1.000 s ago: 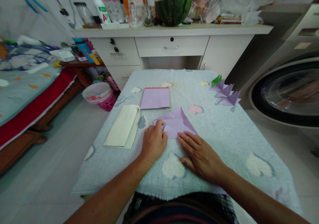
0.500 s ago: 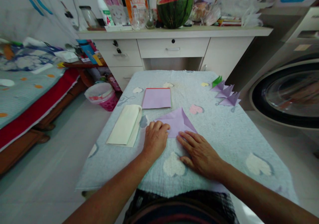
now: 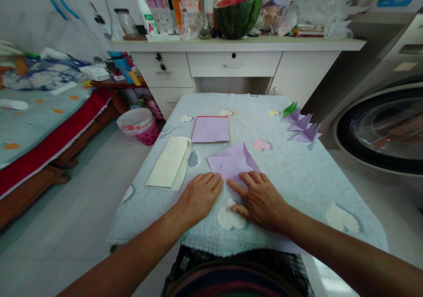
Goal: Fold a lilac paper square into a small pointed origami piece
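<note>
A partly folded sheet of purple origami paper lies on the cloth-covered table before me. My left hand rests flat at its near left edge, fingers stretched out and fingertips at the paper. Across the near right part of the sheet lies my right hand, fingers spread and pressing down, thumb out on the cloth. Behind the sheet is a square stack of origami paper, purple on top with a red edge. A folded pale yellow-green paper lies to the left of my left hand.
Folded purple paper pieces and a green one stand at the table's far right. Beyond the table is a white desk bearing a cut watermelon. A washing machine stands right, a pink bin and bed left.
My left hand has drawn back from the paper's left side towards me and flattened out, uncovering the left corner. The right hand has shifted slightly and still presses the near edge.
</note>
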The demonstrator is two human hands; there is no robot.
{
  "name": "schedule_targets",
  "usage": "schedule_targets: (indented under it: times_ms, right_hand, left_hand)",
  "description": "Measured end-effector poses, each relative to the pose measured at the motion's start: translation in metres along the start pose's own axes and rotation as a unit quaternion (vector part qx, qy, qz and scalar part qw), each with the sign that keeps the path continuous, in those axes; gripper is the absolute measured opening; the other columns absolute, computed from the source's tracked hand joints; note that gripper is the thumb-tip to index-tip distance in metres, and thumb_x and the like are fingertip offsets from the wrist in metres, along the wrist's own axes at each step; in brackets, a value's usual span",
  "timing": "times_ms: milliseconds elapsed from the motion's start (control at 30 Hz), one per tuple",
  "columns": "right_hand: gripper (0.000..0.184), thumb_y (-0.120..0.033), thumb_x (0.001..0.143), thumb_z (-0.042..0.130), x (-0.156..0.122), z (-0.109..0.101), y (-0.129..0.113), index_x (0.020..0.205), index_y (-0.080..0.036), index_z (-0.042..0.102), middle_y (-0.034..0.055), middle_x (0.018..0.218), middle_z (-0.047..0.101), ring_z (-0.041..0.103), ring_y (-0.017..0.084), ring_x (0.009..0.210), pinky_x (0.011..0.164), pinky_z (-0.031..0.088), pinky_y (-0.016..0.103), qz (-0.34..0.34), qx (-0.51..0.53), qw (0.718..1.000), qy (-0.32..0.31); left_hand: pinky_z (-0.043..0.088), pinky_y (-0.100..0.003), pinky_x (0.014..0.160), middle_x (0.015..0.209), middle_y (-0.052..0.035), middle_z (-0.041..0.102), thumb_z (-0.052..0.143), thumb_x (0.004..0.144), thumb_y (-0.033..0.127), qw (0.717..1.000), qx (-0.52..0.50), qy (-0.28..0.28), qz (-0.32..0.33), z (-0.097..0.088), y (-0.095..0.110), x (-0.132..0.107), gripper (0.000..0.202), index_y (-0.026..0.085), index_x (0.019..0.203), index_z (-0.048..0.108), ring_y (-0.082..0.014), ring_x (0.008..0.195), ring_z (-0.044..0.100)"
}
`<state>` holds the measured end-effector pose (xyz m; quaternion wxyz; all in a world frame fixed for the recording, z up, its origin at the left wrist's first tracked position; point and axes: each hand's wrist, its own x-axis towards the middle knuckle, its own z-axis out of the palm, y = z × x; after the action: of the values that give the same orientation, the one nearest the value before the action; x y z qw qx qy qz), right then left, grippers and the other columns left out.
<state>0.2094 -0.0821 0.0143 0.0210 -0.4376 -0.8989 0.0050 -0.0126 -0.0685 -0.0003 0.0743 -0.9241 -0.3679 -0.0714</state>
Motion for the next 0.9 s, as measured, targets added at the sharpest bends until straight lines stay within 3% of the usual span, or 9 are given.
schedule_targets:
  times_ms: [200,433,900]
  right_hand:
    - [0.059,-0.062,0.091,0.043,-0.004,0.002,0.003,0.137,-0.026,0.050,0.0125,0.129,0.057,0.049,0.034,0.114,0.093,0.042,0.048,0.008,0.020,1.000,0.012]
    - [0.059,-0.059,0.093,0.043,-0.026,0.011,0.019,0.140,-0.023,0.047,0.0096,0.140,0.052,0.046,0.032,0.124,0.101,0.039,0.048,0.025,0.016,0.999,0.020]
    - [0.059,-0.061,0.092,0.042,-0.072,0.012,0.057,0.142,-0.029,0.043,0.0111,0.147,0.045,0.044,0.036,0.128,0.100,0.040,0.054,0.065,-0.019,0.997,0.030]
  left_hand:
    - [0.050,-0.040,0.088,0.116,-0.0101,0.065,0.054,0.093,0.026,0.999,-0.014,-0.029,-0.037,-0.001,-0.004,-0.010,0.025,0.014,0.114,0.060,-0.0253,0.107,0.059]
    - [0.051,-0.040,0.087,0.118,-0.0094,0.065,0.052,0.094,0.026,0.998,-0.021,-0.041,-0.051,0.000,-0.004,-0.012,0.025,0.014,0.115,0.059,-0.0252,0.108,0.059]
    - [0.051,-0.040,0.084,0.117,-0.0107,0.066,0.049,0.094,0.021,0.999,-0.016,0.003,-0.034,0.003,-0.005,-0.015,0.024,0.015,0.114,0.060,-0.0253,0.106,0.061]
